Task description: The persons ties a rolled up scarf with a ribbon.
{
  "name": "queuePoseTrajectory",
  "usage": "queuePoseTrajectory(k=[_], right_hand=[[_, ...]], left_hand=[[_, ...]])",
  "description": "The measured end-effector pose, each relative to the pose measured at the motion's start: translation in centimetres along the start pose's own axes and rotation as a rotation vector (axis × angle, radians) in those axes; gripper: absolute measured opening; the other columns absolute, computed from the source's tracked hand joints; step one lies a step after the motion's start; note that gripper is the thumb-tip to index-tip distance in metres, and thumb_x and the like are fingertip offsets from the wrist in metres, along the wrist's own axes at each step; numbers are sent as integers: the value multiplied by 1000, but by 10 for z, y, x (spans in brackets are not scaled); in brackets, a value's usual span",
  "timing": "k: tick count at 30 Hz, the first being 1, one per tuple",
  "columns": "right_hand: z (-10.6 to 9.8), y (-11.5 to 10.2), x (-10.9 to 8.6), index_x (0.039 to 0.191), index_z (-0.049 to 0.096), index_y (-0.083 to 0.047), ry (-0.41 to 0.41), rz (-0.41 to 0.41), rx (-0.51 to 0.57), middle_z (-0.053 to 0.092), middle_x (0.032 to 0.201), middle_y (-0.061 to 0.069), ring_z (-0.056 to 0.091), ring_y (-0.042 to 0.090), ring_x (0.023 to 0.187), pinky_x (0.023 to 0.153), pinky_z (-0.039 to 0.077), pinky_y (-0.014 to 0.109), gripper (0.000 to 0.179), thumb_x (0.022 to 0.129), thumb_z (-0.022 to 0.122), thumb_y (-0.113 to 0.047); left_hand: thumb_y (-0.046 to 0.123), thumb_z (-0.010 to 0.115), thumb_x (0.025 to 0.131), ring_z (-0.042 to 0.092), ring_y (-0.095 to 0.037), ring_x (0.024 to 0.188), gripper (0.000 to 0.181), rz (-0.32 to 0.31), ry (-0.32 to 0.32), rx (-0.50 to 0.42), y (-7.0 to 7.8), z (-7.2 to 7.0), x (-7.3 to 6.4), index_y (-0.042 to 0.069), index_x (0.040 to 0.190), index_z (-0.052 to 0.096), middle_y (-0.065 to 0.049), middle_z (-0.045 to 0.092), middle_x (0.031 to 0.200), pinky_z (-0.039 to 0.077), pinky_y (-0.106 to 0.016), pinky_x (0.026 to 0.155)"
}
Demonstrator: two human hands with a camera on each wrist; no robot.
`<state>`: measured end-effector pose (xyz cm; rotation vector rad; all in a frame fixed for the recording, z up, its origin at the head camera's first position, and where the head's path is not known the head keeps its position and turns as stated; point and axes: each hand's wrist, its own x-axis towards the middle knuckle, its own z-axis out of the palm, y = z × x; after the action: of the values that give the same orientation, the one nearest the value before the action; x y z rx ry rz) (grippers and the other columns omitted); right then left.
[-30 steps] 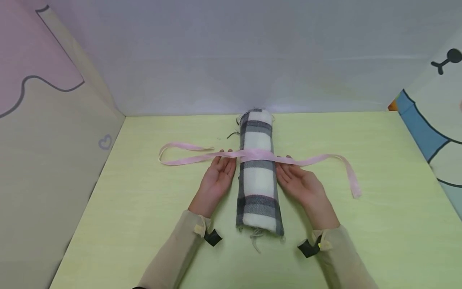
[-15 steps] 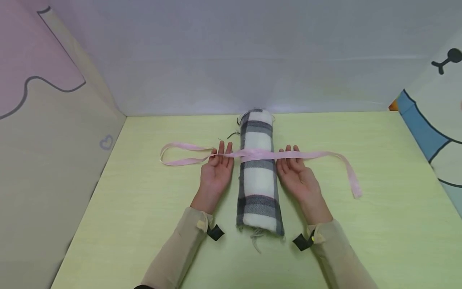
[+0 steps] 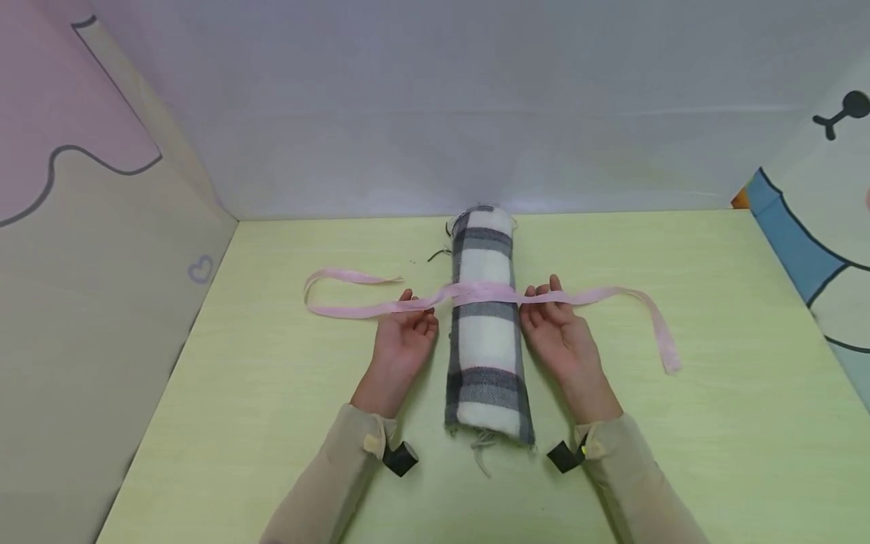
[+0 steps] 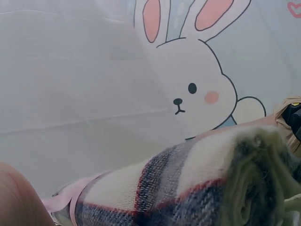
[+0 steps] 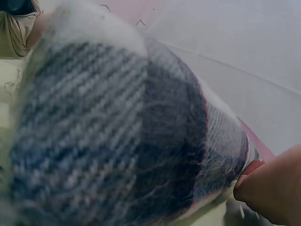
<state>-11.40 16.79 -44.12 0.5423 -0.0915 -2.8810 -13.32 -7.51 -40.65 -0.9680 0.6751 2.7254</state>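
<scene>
A rolled plaid scarf [image 3: 486,340], white and grey with loose fringe, lies lengthwise on the table. Around its middle goes a pink ribbon [image 3: 484,292], whose two tails stretch out left and right. My left hand [image 3: 401,344] rests palm up just left of the roll, fingers loosely bent, with the left tail running across them. On the other side, my right hand [image 3: 560,340] also lies palm up, close against the roll, the right tail passing over its fingers. In the right wrist view the scarf [image 5: 117,117] fills most of the picture, with the right hand's edge [image 5: 277,188] beside it.
The pale yellow-green table [image 3: 714,453] reaches back to a plain light wall [image 3: 476,106]. A panel with cartoon drawings [image 3: 843,227] stands on the right, and another panel [image 3: 102,302] on the left. Dark fringe threads [image 3: 438,255] stick out at the roll's far left.
My left hand's fingers straightened upward, then bent again as the hand drew back toward me. The right hand's fingers have spread and lifted slightly. The left tail shifted a little; the scarf stayed put.
</scene>
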Motion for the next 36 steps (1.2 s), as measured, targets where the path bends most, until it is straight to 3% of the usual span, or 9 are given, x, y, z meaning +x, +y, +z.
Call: queuePoseTrajectory(k=[4,8,13,17,24,33,36], right_hand=[[-2,0,1,122,63,-9,-67,25,26,63,104,15,58,29,109,105,43,35,32,112,33,-6],[-5,0,2,115,63,-6,-123,38,43,63,106,15,58,28,111,104,43,36,26,112,38,-11],[-8,0,6,108,63,-5,-155,39,28,64,107,12,59,27,110,105,44,35,18,109,48,-15],[-9,0,8,106,64,-4,-205,45,21,66,108,11,61,27,112,108,43,34,20,109,47,-16],[-8,-3,13,107,61,-4,-292,5,-2,65,109,12,60,28,113,110,42,35,20,110,46,-17],[-4,-4,20,105,64,-2,-400,-21,-15,64,107,13,61,30,105,104,43,39,28,111,45,-22],[0,-2,22,105,64,-1,-417,-32,0,63,105,14,59,31,101,102,43,40,28,111,46,-21]], left_hand=[[-7,28,109,50,-18,98,46,-18,-63,-13,-1,-4,-1,17,141,51,-3,51,112,43,-25,80],[-5,28,110,53,-16,96,45,-6,-160,-27,-3,-7,2,22,135,55,1,57,113,44,-24,82],[-9,31,108,60,-19,105,41,26,-282,-76,-2,-13,16,20,123,56,2,65,116,50,-27,86],[-4,35,110,63,-24,120,34,8,-344,-93,0,-17,27,19,115,59,1,68,122,53,-31,94],[16,32,114,63,-30,118,31,-34,-457,-105,2,-14,37,12,117,63,-6,70,108,35,-37,120],[23,32,113,50,-24,95,32,4,-515,-54,-2,-5,44,10,105,60,-3,52,86,43,-30,98],[23,32,114,50,-24,96,34,33,-553,-20,-5,-3,44,11,95,56,-2,49,86,40,-30,100]])
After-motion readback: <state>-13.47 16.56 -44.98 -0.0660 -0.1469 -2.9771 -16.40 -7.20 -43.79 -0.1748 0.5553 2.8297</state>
